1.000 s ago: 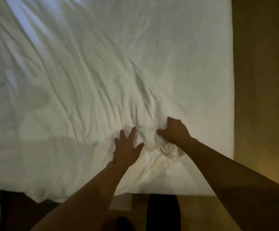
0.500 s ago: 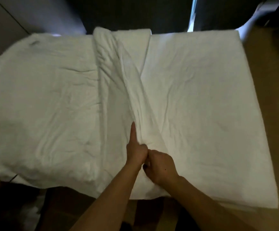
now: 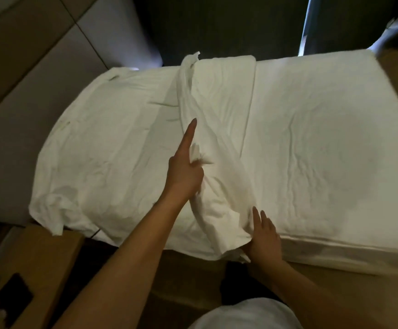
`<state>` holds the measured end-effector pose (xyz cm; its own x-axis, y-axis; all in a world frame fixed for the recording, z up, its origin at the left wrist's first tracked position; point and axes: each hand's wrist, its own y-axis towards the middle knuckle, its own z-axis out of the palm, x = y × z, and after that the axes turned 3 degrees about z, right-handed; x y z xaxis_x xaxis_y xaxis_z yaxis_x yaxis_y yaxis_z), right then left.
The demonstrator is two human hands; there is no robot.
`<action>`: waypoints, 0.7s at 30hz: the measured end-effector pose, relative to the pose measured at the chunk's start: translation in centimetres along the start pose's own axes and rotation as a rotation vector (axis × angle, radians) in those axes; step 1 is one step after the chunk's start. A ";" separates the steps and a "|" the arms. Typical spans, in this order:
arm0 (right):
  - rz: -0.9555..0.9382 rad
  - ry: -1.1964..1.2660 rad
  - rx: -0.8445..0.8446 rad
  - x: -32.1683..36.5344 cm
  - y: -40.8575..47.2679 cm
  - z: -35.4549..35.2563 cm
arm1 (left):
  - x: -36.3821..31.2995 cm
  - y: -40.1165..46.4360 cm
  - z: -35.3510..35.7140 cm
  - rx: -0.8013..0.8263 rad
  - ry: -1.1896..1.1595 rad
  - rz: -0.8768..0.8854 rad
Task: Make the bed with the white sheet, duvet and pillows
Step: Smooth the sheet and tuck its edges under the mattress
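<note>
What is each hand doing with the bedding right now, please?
Left hand: closed on a pinch of the crumpled white cotton sheet, index finger extended.
Right hand: open, fingers flat on the sheet.

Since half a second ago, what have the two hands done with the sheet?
The right hand left the left hand and dropped to the sheet at the near mattress edge. The left hand moved up, still bunching cloth, index finger out. The sheet stays folded lengthwise.

We see a dim room; cool light enters through a curtain gap (image 3: 305, 27) at top right, edges bend and blur, shadows soft.
</note>
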<state>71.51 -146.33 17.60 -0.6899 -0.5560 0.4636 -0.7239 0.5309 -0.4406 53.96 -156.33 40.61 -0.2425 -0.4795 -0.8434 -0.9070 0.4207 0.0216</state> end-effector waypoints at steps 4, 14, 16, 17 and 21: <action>0.001 0.043 0.003 3.1 3.0 3.9 | 3.5 0.7 -4.6 0.004 0.011 0.026; -0.154 -0.324 0.223 8.2 2.6 3.2 | 20.3 -2.8 -15.5 -0.012 0.042 -0.292; -0.151 -0.334 0.231 9.1 2.2 3.9 | 23.0 -2.6 -17.1 0.002 0.033 -0.335; -0.151 -0.330 0.230 10.0 2.0 4.1 | 24.1 -2.2 -18.1 0.007 0.034 -0.343; -0.173 -0.281 0.210 15.1 0.7 6.0 | 28.5 0.4 -22.6 0.024 0.096 -0.314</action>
<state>60.60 -158.17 19.63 -0.5099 -0.7949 0.3288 -0.7939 0.2878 -0.5356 38.91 -187.29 28.72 0.0149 -0.6587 -0.7522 -0.9346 0.2583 -0.2447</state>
